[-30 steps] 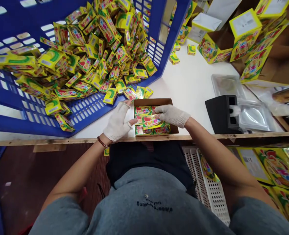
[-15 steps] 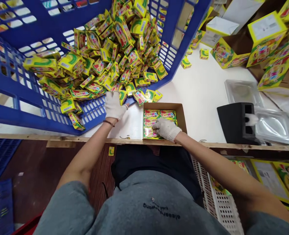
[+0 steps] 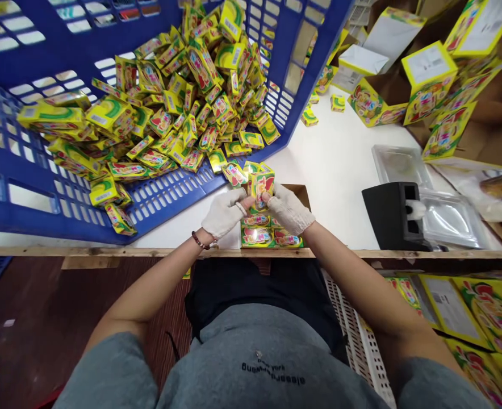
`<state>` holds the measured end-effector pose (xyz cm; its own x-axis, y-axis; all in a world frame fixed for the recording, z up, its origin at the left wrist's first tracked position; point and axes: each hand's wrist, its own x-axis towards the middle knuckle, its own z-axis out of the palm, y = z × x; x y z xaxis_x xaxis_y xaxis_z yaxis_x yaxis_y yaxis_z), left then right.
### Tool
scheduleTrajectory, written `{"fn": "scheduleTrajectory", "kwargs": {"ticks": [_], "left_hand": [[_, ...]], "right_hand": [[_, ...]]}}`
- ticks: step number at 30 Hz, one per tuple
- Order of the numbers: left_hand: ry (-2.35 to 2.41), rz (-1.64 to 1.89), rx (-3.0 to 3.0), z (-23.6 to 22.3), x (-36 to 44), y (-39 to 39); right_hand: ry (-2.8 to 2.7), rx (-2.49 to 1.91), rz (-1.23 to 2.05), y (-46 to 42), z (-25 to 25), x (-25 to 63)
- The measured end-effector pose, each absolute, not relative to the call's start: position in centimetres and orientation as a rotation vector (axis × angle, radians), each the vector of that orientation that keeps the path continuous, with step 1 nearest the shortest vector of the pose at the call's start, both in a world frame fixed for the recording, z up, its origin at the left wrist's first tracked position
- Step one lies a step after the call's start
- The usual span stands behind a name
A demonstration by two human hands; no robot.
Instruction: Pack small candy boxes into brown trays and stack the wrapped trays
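Both my hands wear white knit fingerless gloves and meet above a small open cardboard box (image 3: pixel 297 195) at the table's front edge. Between them stands a small yellow, red and green packet (image 3: pixel 261 190), pinched by my left hand (image 3: pixel 224 213) and my right hand (image 3: pixel 289 209). Below them, a layer of similar packets (image 3: pixel 257 236) lies in the box, partly hidden by my hands. A heap of loose packets (image 3: pixel 170 108) fills the blue plastic crate (image 3: pixel 166 192), and its nearest packets lie just beyond my left hand.
On the white table (image 3: pixel 340 159) stand a black holder (image 3: pixel 389 216) and clear plastic trays (image 3: pixel 451 220) to the right. Printed yellow cartons (image 3: pixel 430 82) lie at the far right. Below the wooden table edge (image 3: pixel 251 253) are a white crate (image 3: pixel 362 346) and more cartons (image 3: pixel 489 312).
My left hand has moved from the crate's edge to the box. My right hand has risen from the packets in the box. Both now hold a packet between them.
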<state>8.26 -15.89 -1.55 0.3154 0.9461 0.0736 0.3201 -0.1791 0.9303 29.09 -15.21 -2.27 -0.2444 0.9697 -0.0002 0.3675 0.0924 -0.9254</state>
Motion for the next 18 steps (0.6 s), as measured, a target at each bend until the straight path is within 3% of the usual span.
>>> {"fn": "scheduleTrajectory", "kwargs": {"ticks": [4, 8, 14, 18], "left_hand": [[1.576, 1.021, 1.817, -3.0, 6.7, -11.7], [1.911, 0.736, 2.025, -4.2, 6.3, -7.1], [1.957, 0.391, 2.045, -4.0, 7.9, -5.3], [1.865, 0.613, 1.840, -4.2, 7.7, -5.0]], "right_hand": [[-1.835, -1.423, 1.164, -14.3, -3.0, 30.9], [-2.079, -1.669, 1.186, -13.5, -4.3, 29.9], [-2.542, -1.773, 0.675, -13.4, -4.5, 26.9], [-2.500, -1.788, 0.737, -13.6, -4.3, 27.5]]}}
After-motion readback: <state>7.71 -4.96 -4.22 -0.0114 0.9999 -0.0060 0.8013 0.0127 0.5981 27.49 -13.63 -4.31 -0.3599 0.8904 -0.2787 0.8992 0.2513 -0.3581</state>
